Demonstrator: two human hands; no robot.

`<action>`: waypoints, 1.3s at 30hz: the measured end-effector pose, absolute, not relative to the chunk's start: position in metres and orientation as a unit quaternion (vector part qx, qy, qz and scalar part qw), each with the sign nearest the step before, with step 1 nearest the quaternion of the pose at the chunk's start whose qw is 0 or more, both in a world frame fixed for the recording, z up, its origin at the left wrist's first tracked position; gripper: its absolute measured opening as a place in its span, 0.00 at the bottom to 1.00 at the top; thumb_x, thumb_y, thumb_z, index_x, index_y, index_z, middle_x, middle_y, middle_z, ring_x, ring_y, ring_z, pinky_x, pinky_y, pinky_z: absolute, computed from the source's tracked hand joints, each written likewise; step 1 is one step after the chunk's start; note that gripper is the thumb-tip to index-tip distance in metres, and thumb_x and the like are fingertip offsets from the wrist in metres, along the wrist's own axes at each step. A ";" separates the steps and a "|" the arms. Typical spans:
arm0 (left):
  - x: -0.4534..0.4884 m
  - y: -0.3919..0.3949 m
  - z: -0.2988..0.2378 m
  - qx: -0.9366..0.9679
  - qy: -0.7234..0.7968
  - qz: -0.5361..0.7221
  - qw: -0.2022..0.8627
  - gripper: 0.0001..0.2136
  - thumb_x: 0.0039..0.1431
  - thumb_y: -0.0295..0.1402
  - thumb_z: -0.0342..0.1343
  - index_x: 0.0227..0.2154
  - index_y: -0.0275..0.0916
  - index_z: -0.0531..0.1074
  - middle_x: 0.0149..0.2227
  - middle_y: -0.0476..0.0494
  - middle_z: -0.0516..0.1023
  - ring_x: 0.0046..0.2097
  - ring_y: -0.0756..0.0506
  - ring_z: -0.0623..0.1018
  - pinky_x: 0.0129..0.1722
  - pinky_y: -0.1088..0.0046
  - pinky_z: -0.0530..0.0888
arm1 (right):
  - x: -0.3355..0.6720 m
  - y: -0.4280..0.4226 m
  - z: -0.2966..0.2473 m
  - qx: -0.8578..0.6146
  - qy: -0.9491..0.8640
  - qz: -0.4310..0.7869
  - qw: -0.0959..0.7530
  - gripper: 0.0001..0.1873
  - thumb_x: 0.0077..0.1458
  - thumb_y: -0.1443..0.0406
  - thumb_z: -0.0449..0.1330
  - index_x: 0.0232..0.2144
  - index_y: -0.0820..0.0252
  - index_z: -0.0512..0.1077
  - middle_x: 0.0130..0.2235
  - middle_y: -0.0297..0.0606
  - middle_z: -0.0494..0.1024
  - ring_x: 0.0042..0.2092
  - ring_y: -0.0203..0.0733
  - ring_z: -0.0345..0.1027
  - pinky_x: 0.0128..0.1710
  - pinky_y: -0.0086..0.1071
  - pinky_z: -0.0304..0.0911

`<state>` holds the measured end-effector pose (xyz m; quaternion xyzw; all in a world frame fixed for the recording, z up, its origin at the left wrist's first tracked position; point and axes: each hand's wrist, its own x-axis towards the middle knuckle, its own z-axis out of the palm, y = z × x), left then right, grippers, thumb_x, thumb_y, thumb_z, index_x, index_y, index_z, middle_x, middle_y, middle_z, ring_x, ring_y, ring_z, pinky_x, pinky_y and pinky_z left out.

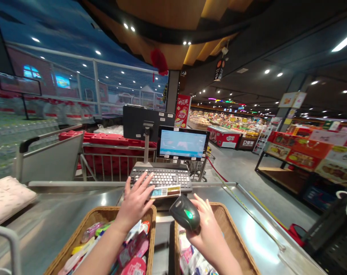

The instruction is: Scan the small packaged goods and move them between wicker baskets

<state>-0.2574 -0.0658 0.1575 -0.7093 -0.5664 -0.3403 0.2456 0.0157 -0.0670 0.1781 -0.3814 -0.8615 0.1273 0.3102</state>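
Observation:
My left hand [136, 200] is stretched out with fingers spread, its fingertips over the front left of the till keyboard [164, 177]. My right hand [203, 223] grips a black barcode scanner [185, 213] with a green light, held over the gap between two wicker baskets. A lit touchscreen [182, 143] stands behind the keyboard. The left basket [89, 221] and the right basket [229, 221] both hold several small packaged goods.
The baskets sit on a steel checkout counter [247, 225]. A folded pale cloth item [7, 196] lies at the counter's left. Red shopping baskets [110, 139] are stacked behind a metal rail. Store aisles and displays [305, 151] spread to the right.

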 end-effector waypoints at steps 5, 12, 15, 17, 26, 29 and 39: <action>-0.261 -0.068 0.156 -0.705 -0.569 -0.340 0.253 0.11 0.61 0.39 0.53 0.43 0.44 0.75 0.63 0.42 0.66 0.65 0.38 0.62 0.67 0.48 0.38 | 0.014 -0.068 0.178 -0.378 -0.862 0.132 0.311 0.35 0.39 0.74 0.53 0.52 0.48 0.70 0.55 0.37 0.71 0.67 0.56 0.49 0.65 0.64 0.36; -0.272 -0.079 0.149 -0.687 -0.587 -0.353 0.242 0.09 0.61 0.36 0.52 0.41 0.44 0.75 0.63 0.43 0.66 0.65 0.39 0.63 0.67 0.48 0.38 | 0.006 -0.067 0.177 -0.377 -0.868 0.137 0.293 0.33 0.40 0.73 0.54 0.51 0.50 0.71 0.56 0.38 0.71 0.67 0.57 0.49 0.65 0.64 0.35; -0.277 -0.088 0.146 -0.676 -0.605 -0.347 0.235 0.09 0.61 0.35 0.52 0.41 0.43 0.75 0.63 0.43 0.66 0.65 0.39 0.63 0.67 0.48 0.38 | 0.000 -0.068 0.178 -0.382 -0.871 0.138 0.278 0.31 0.40 0.72 0.55 0.49 0.52 0.73 0.56 0.40 0.71 0.67 0.58 0.49 0.65 0.63 0.35; -0.281 -0.096 0.143 -0.669 -0.622 -0.332 0.234 0.09 0.60 0.33 0.53 0.41 0.43 0.75 0.63 0.42 0.66 0.65 0.38 0.64 0.67 0.47 0.37 | -0.004 -0.068 0.177 -0.384 -0.871 0.137 0.273 0.31 0.39 0.72 0.55 0.49 0.53 0.73 0.56 0.40 0.71 0.67 0.58 0.49 0.65 0.62 0.36; -0.312 -0.128 0.113 -0.636 -0.685 -0.251 0.250 0.11 0.55 0.32 0.56 0.42 0.44 0.74 0.64 0.39 0.64 0.65 0.36 0.62 0.65 0.41 0.40 | -0.022 -0.068 0.168 -0.350 -0.884 0.145 0.274 0.31 0.40 0.73 0.55 0.50 0.51 0.72 0.56 0.39 0.70 0.67 0.55 0.49 0.66 0.61 0.35; -0.322 -0.137 0.102 -0.624 -0.705 -0.231 0.246 0.11 0.55 0.31 0.55 0.42 0.44 0.73 0.65 0.40 0.63 0.66 0.35 0.61 0.64 0.39 0.40 | -0.028 -0.069 0.165 -0.342 -0.886 0.147 0.275 0.32 0.40 0.73 0.54 0.50 0.50 0.72 0.56 0.38 0.71 0.67 0.55 0.49 0.66 0.61 0.35; -0.327 -0.160 0.069 -0.622 -0.747 -0.186 0.145 0.09 0.49 0.28 0.56 0.34 0.42 0.74 0.65 0.39 0.62 0.66 0.33 0.60 0.63 0.35 0.41 | -0.046 -0.077 0.163 -0.323 -0.893 0.158 0.269 0.33 0.40 0.73 0.54 0.51 0.50 0.71 0.56 0.37 0.71 0.67 0.53 0.49 0.66 0.60 0.36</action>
